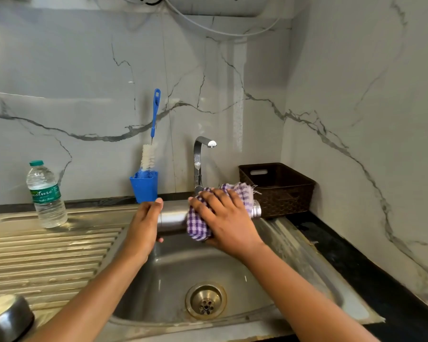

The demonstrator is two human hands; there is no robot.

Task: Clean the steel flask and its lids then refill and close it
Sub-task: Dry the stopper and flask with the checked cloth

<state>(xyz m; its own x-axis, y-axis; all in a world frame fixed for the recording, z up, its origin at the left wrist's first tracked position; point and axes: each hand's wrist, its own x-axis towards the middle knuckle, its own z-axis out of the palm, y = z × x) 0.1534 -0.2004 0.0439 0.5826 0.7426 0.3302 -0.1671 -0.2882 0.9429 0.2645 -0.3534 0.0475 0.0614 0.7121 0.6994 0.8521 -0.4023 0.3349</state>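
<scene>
The purple-and-white checked cloth [220,208] and both hands hide most of the steel flask [172,218]. The rounded steel vessel [6,317] at the drainboard's near left corner is cut off by the picture's edge.

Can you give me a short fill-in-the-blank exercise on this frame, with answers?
1. The right hand presses a purple checked ____ against the steel flask.
2. The left hand grips the flask, held sideways over the ____.
3. The bottle brush stands in a ____ cup by the tap.
4. The plastic water bottle stands on the draining board with its cap ____.

Answers: cloth; sink; blue; on
</scene>
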